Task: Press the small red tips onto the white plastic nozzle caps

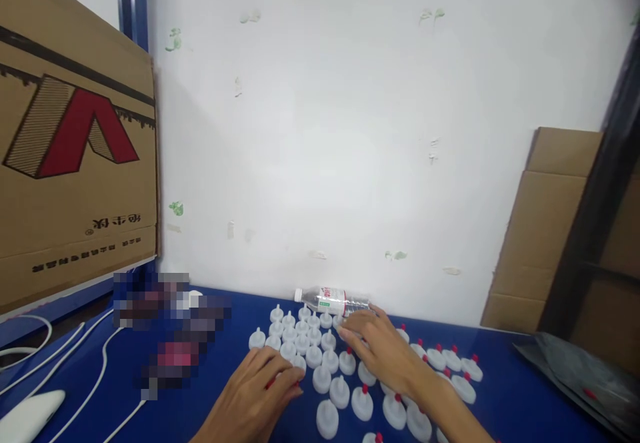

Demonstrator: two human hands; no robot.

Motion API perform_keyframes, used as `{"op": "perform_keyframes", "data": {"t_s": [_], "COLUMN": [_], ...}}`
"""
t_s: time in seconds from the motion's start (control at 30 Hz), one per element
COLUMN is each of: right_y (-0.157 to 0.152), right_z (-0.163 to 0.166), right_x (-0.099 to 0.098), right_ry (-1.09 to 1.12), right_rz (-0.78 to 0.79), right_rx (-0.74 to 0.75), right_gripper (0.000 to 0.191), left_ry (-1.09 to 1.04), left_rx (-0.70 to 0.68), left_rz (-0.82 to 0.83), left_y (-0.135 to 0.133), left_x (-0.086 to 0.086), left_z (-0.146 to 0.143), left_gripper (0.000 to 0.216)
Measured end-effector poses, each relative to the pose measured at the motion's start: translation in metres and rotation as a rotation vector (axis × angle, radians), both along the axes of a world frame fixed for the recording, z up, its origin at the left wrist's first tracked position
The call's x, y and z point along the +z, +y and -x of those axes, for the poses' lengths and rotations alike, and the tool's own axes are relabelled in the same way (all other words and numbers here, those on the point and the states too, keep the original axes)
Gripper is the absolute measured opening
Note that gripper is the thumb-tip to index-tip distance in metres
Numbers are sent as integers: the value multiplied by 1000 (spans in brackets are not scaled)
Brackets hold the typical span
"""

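Observation:
Many white nozzle caps (327,419) stand on the blue table, spouts up. Those toward the right carry small red tips (398,397); the ones at left and centre have bare spouts. My left hand (257,389) is curled at the near left edge of the group, with bits of red showing between its fingers, so it holds small red tips. Across the middle of the group reaches my right hand (377,346). Its thumb and fingers close around a white nozzle cap (339,321) at the back, mostly covered by the fingertips.
A clear plastic bottle (333,300) with a white cap lies behind the nozzle caps by the wall. White cables (103,363) and a blurred-out patch occupy the left. A large cardboard box (75,216) stands at left, flat cardboard (545,229) and a grey plastic bag (585,379) at right.

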State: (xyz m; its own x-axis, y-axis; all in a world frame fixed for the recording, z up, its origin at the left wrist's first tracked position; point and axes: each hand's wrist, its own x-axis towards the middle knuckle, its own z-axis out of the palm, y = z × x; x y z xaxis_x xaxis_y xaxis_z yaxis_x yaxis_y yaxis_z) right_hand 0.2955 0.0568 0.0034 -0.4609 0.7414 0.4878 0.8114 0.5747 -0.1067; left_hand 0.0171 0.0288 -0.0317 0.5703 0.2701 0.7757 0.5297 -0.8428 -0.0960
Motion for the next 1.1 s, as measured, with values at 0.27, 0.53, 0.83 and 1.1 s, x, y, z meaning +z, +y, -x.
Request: {"op": "perform_keyframes", "data": {"t_s": [0.27,0.53,0.83,1.1], "right_y": [-42,-53,-55,-61], "right_z": [25,56,64,64], "right_x": [15,-2,-5,-3], "right_ry": [113,43,24,106], "right_rz": [-173,-364,-380,-483], "right_rx": [51,300,331,373], "right_gripper": [17,29,32,27], "left_ry": [-95,-131,-165,-255], "left_rx": [-9,-49,-86,-73], "left_rz": [33,106,90,271], "left_y": [2,0,-5,1], "left_x": [-1,-3,8,0], "left_z": [4,5,2,4], "left_gripper": [19,22,20,22]}}
